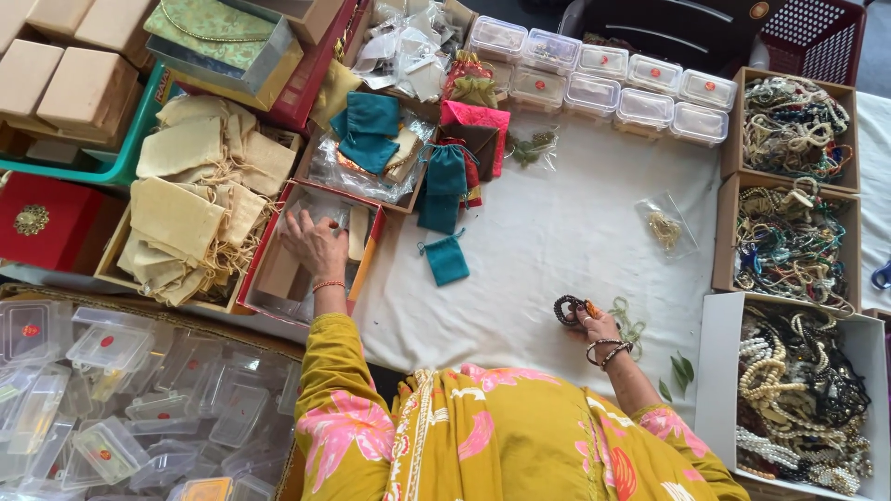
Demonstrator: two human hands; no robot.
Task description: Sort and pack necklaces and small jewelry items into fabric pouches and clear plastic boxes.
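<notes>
My left hand (316, 246), with an orange bangle at the wrist, reaches into a red-edged cardboard box (263, 288) and rests on flat clear packets inside it; its fingers are spread. My right hand (599, 327), wearing several bangles, pinches a dark beaded bracelet (567, 310) just above the white cloth (548, 241). A thin green bead string (631, 325) lies beside that hand. A teal drawstring pouch (447, 260) lies on the cloth between my hands.
Cream pouches (186, 213) fill a box at left. Clear plastic boxes (111, 408) are piled at lower left, and more (603, 83) line the far edge. Cartons of bead necklaces (794, 241) stand at right. More teal pouches (371, 130) lie at the back.
</notes>
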